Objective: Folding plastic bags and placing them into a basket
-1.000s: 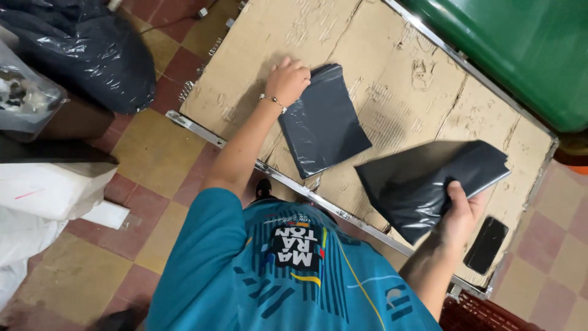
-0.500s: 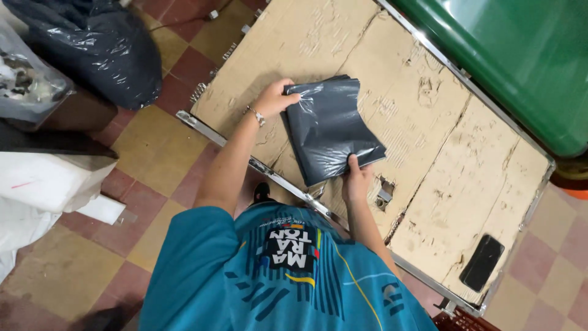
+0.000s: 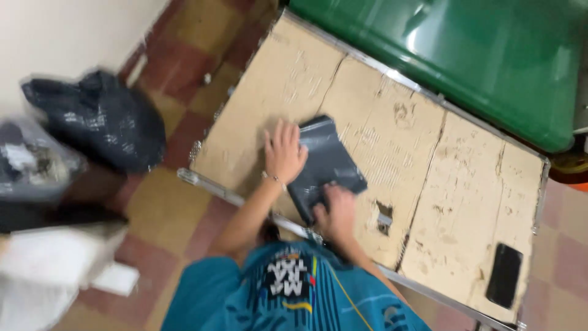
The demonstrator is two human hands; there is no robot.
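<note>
A dark grey plastic mailer bag (image 3: 329, 160) lies flat on a worn cardboard-covered table (image 3: 441, 178). My left hand (image 3: 284, 152) rests flat with fingers spread on the bag's left edge. My right hand (image 3: 335, 213) presses down on the bag's near corner, close to the table's front metal edge. The frame is blurred, so whether one bag or a stack lies there is unclear.
A black phone (image 3: 504, 274) lies at the table's near right corner. A green bin (image 3: 484, 55) stands behind the table. On the tiled floor to the left sit a full black bag (image 3: 101, 122) and white packages (image 3: 55, 270).
My right hand brought a second dark bag from the right onto the one on the table, then flattened it. The camera view shifted, and the left hand stayed on the bag.
</note>
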